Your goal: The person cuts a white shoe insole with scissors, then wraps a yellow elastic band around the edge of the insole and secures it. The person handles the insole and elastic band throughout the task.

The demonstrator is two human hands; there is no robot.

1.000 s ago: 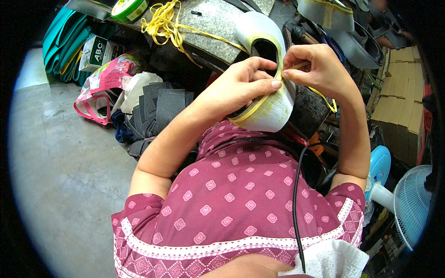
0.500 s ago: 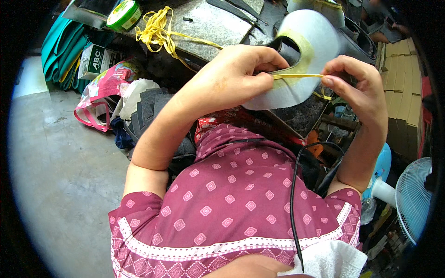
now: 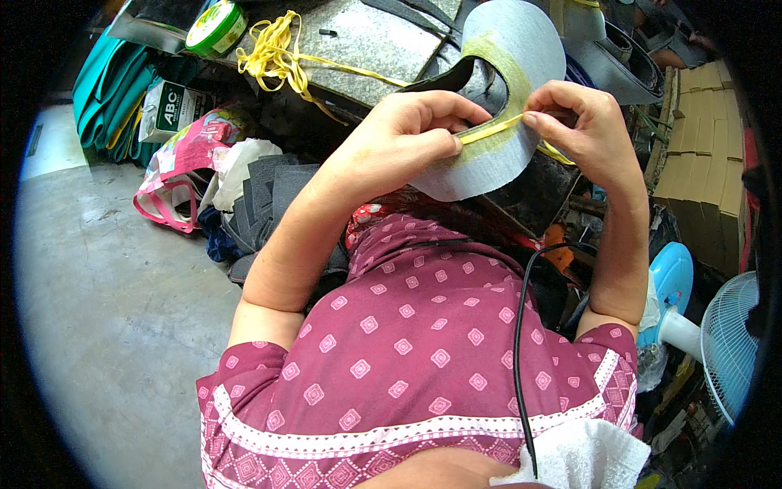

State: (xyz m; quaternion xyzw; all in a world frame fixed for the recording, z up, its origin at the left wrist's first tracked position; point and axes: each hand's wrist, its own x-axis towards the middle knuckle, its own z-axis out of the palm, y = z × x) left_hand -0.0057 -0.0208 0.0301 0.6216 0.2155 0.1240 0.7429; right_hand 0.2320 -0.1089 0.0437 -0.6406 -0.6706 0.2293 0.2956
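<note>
The curved piece [image 3: 521, 24], pale grey with a yellow-green band round its inner edge, is held up in front of the chest, over the near side of the desk [image 3: 383, 49]. The left hand's [image 3: 399, 143] grip is closed on that edge, thumb on top; the right hand's [image 3: 582, 130] grip pinches the yellow strip [image 3: 493, 129], which lies along the edge between them.

The strip could pucker or wander off the curve if the right hand pulls unevenly or too hard. The piece could twist if the left thumb slackens. A snag is possible too — the yellow heap [image 3: 275, 53] is tangled, and a length runs from it towards the left hand.

Counted: two hands, one curved piece held, one yellow heap, one green tub [image 3: 216, 28], one small black object [image 3: 327, 33] and one fan [image 3: 729, 342]. The dark grey sheets [image 3: 273, 191] overlap — I cannot count them.
</note>
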